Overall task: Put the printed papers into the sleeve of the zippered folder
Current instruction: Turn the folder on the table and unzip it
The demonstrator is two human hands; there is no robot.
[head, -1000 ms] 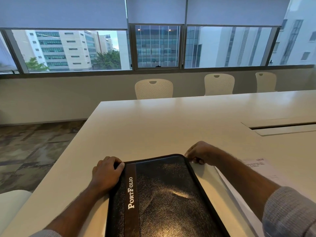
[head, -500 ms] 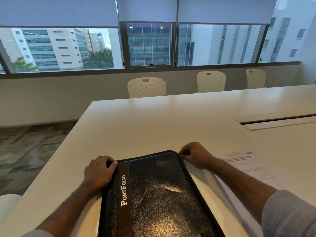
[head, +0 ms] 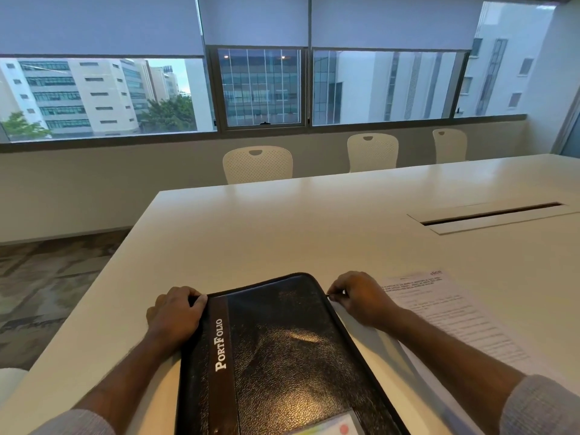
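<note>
Both hands (head: 175, 312) (head: 357, 296) grip folder (head: 282, 356); near edge cropped.

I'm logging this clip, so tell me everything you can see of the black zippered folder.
The zippered folder is black, grainy and leather-like, with a brown spine band lettered PortFolio in white. It lies flat and closed on the white table, left of the printed papers. The left hand grips its spine corner; the right hand pinches at the zipper near its far right corner.

Office meeting room, long white table (head: 314, 233), chairs (head: 257, 164), windows (head: 260, 86)
</note>
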